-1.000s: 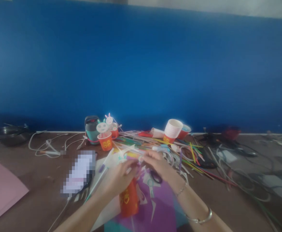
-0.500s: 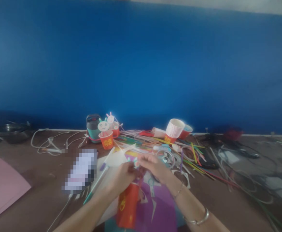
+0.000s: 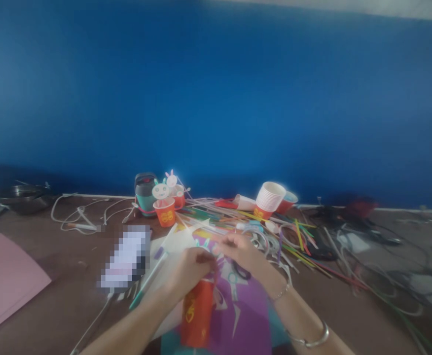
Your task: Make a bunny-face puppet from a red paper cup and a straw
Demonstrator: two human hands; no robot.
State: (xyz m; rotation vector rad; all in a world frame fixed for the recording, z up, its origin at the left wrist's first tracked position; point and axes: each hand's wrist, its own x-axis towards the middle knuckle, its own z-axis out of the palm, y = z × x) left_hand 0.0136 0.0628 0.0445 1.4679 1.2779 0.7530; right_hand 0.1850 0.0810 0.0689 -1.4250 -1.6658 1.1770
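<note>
Both my hands meet above a red paper cup (image 3: 197,315) with yellow print, which is in front of me near the bottom edge. My left hand (image 3: 192,268) is closed in a pinch just over the cup. Close beside it, my right hand (image 3: 240,251) has its fingertips bent together. Between them a small paper rabbit cutout (image 3: 202,243) shows its teal-tipped ears; the fingers cover most of it. Beneath lies purple paper (image 3: 251,315) with cut holes, with white paper (image 3: 181,246) on its left. Dark scissor handles (image 3: 241,271) show under my right wrist.
Paper cups with rabbit faces (image 3: 161,191) stand by a teal-and-grey container (image 3: 145,195). Stacked cups (image 3: 270,197) are at the back right, near many coloured straws (image 3: 216,217). A phone (image 3: 125,256), a teal pen (image 3: 147,281) and pink paper (image 3: 11,286) lie to the left.
My right hand has shifted slightly right, and more of the scissor handles shows under it. My left hand stays over the cup at the cutout. The whole view has moved a little.
</note>
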